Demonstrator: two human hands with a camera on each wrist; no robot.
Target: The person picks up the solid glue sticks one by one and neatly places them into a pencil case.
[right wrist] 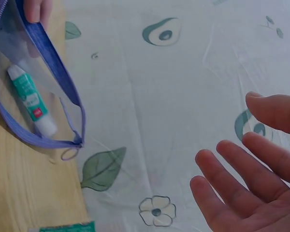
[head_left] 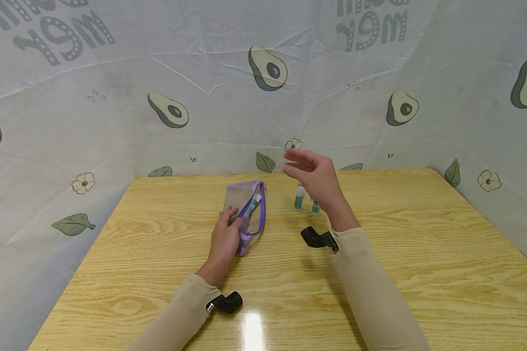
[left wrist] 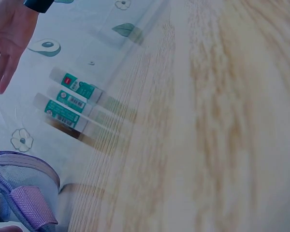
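My left hand pinches the near left side of a mesh zip pouch with purple edging, which lies unzipped on the table. Inside the pouch is a green-and-white glue stick, seen through the opening in the right wrist view. My right hand hovers in the air to the right of the pouch, fingers spread and holding nothing. Three more glue sticks stand upright in a group in the left wrist view. In the head view they are partly hidden behind the right hand, with one glue stick showing best.
The wooden table meets a pale cloth backdrop printed with avocados, leaves and flowers. Black wrist mounts sit on both beige sleeves. Bright glare falls on the table's near middle.
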